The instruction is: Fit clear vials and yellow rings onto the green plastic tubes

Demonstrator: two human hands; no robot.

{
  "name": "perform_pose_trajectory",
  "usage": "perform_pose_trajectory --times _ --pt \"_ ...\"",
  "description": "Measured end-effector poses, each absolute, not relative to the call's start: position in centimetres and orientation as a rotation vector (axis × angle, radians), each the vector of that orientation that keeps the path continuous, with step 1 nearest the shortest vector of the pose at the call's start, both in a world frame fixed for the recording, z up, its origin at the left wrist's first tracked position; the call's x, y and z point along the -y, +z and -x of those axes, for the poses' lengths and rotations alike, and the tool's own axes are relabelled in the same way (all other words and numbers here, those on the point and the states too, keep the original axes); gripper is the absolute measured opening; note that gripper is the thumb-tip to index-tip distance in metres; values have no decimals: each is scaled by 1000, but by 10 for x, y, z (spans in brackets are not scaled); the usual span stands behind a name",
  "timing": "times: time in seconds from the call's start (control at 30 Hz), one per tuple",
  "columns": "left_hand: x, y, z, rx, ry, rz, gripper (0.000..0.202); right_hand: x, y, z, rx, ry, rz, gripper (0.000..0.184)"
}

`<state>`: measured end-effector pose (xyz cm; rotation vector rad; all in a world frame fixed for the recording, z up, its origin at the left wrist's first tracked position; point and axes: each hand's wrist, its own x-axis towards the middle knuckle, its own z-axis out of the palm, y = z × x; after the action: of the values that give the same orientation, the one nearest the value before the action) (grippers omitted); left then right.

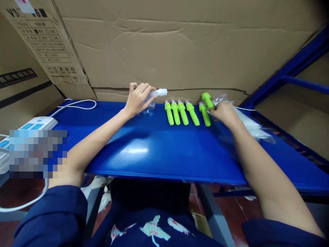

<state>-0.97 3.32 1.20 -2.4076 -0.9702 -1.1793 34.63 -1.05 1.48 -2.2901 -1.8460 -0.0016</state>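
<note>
My left hand (140, 97) is closed around a small clear bottle with a white cap (161, 92), tilted onto its side above the back of the blue table. Just under it is another clear bottle (151, 105), partly hidden by the hand. My right hand (223, 111) pinches the lower end of a bright green sleeve (207, 99), its rounded top leaning to the left. Beside it lies a green-sleeved bottle (205, 115) with a clear tip. Further left, several more green-sleeved bottles (182, 113) lie in a row, tips toward the cardboard.
Clear plastic bags with white contents (250, 121) lie right of my right hand. A white power strip (38, 124) and its cable (84, 105) occupy the left end. Cardboard (180, 51) walls the back; a blue metal frame (290, 72) rises at right. The table's front edge (164, 176) faces me.
</note>
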Motion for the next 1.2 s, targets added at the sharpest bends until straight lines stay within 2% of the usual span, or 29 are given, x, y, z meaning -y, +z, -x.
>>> perform_pose_trajectory --times 0.17,0.37,0.73,0.97,1.1,1.2 --pt "-31 -11 36 1176 -1317 2370 43 7 11 -335 1854 -165 2229 38" --pt "-39 -21 49 1262 -1502 2348 40 3 -4 -324 1850 -261 2048 33" --pt "-40 -19 40 1401 -2253 2499 43 15 -8 -296 1913 -237 1811 40" --pt "-52 -19 39 2095 -2931 2020 32 8 -21 -293 1879 -134 1664 45" --pt "-54 -20 41 2286 -2906 2041 34 4 -30 -293 1924 -194 1460 44" --pt "-50 -18 38 2253 -2876 2193 38 3 -34 -291 1932 -234 1385 40"
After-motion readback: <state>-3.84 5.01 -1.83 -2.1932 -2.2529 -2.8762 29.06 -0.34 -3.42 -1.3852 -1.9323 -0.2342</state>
